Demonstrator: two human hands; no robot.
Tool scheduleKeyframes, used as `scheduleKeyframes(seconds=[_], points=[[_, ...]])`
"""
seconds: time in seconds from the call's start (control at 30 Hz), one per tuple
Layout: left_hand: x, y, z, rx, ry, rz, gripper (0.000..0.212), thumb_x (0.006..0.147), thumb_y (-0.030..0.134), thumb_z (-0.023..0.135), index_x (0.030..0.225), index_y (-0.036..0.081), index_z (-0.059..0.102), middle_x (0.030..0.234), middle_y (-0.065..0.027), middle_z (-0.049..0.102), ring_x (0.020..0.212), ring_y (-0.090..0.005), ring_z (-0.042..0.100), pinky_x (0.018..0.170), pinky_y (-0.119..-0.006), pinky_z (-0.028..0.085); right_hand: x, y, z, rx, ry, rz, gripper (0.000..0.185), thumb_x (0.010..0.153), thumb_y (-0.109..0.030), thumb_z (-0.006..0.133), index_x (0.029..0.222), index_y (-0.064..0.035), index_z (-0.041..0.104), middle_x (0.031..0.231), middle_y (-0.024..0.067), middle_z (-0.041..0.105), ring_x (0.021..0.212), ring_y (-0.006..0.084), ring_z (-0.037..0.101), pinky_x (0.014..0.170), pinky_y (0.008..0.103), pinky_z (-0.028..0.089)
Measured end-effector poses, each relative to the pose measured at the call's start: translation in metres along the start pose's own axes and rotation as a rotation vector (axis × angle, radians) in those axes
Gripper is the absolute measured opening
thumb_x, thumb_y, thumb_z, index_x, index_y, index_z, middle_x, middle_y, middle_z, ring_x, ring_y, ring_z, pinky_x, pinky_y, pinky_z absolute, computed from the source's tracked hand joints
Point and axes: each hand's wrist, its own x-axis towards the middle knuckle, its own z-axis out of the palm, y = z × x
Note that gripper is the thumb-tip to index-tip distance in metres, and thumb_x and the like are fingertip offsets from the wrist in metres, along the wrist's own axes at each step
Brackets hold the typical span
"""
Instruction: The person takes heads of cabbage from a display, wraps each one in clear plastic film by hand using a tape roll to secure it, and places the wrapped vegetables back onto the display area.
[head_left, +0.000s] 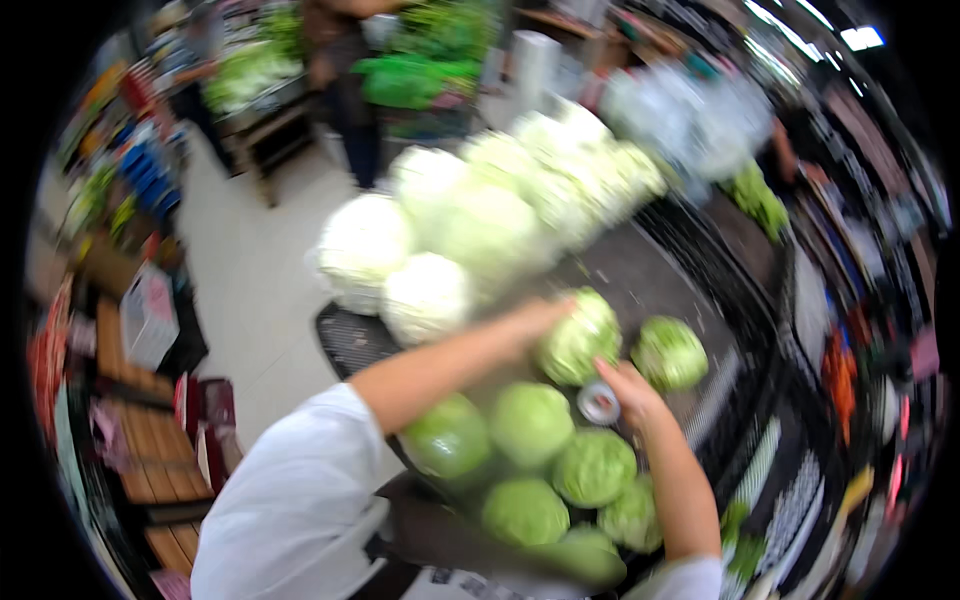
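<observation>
A pale green cabbage (581, 341) sits between my two hands above the dark tabletop (622, 262). My left hand (541, 316), blurred, is against its far left side, and some of its fingers are hidden. My right hand (628, 388) holds the near right side, with the thumb on the leaves. Just below that thumb is a small roll of tape (598, 403); whether the hand holds it too is unclear. To the right of my right hand lies another green cabbage (670, 354). Several more, including a smooth round cabbage (532, 424), lie close to my body.
Paler cabbages (480, 225) are piled at the table's far left. Clear plastic bags (686, 120) and a plastic roll (535, 67) stand beyond. A person (341, 82) is across the pile. Tiled floor (240, 262) and wooden slatted boards (150, 450) lie to the left.
</observation>
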Motion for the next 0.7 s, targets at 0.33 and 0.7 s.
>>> scheduleKeyframes(seconds=[0.33,0.7], points=[[-0.128,0.076,0.129,-0.305,-0.582,0.801,0.092,0.059,0.042,0.082,0.131,0.012,0.032,0.123,-0.0076,0.045,0.115,-0.0189,0.044,0.099,-0.033,0.036,-0.160,-0.068,0.014,-0.509,0.481,-1.053,0.054,0.077,-0.019,0.066,0.122,0.0037,0.046,0.102,0.0103,0.060,0.093,0.0218,0.057,0.083,0.0288,0.043],[-0.201,0.051,0.149,-0.220,-0.802,0.603,0.102,0.053,0.041,0.085,0.130,0.004,0.031,0.125,-0.0065,0.045,0.117,-0.0171,0.044,0.100,-0.032,0.035,-0.276,0.016,0.041,-0.306,0.217,-0.683,0.076,0.068,0.004,0.070,0.132,0.0028,0.029,0.119,0.0141,0.049,0.105,0.0246,0.052,0.090,0.0338,0.041]])
